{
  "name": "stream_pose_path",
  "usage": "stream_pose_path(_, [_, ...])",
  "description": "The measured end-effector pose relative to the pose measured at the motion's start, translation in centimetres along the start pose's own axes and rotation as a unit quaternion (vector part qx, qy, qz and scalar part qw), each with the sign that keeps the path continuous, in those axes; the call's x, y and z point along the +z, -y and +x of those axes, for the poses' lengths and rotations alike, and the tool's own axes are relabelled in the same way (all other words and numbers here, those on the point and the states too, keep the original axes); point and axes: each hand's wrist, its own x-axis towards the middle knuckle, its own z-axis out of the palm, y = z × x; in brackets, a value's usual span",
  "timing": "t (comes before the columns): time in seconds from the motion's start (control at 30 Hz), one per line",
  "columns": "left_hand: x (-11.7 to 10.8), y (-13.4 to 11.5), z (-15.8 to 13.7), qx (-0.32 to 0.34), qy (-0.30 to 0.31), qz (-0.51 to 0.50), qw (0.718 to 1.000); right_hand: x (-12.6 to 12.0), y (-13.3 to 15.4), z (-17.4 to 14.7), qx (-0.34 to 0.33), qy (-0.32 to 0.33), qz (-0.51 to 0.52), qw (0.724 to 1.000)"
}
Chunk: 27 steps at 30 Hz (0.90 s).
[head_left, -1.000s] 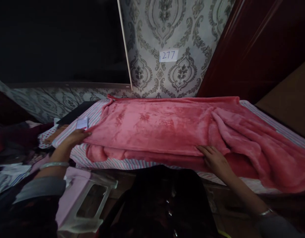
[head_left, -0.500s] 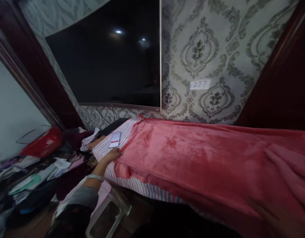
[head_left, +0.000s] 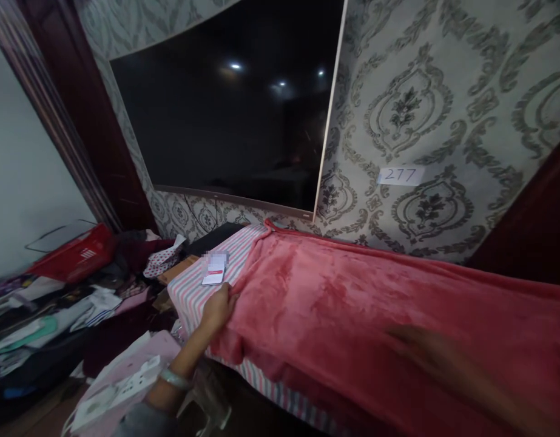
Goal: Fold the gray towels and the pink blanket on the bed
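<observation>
A red plush blanket [head_left: 325,303] lies spread along a long surface covered with a striped cloth [head_left: 193,294]. At the blanket's left edge, my left hand [head_left: 218,308] is closed, its fingers curled on the plush fabric. A phone [head_left: 215,270] with a lit screen rests on the striped cloth just beyond that hand. My right hand [head_left: 420,346], smeared by motion, is stretched out flat over the middle of the blanket with nothing in it; whether it presses on the fabric I cannot tell.
A large television [head_left: 229,115] hangs on the patterned wall, near a paper label [head_left: 401,176] reading 277. On the left are piled clothes [head_left: 88,309] and a red basket [head_left: 74,255]. A white power strip [head_left: 118,391] lies on a pink stool [head_left: 141,352] below my left arm.
My right hand has moved left and farther onto the blanket from the lower right corner. My left hand stays at the blanket's left edge. The view has shifted left, and more of the stool shows.
</observation>
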Motion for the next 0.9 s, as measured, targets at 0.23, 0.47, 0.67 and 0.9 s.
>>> stream_pose_path(0.23, [0.4,-1.5,-1.6,0.136,0.023,0.176,0.975,7.8,3.7,19.2,0.03,0.119,0.137,0.983])
stream_pose_path(0.47, [1.0,-1.2,-1.7,0.183,0.03,0.179,0.966,15.5,5.3,31.4,0.127,0.151,0.173,0.965])
stream_pose_path(0.67, [1.5,0.5,-1.4,0.158,0.041,0.086,0.983,20.0,5.1,34.4,0.183,0.184,0.155,0.953])
stream_pose_path(0.9, [0.6,3.0,-0.6,0.033,0.021,-0.145,0.989,17.9,4.5,37.6,0.172,0.08,0.158,0.969])
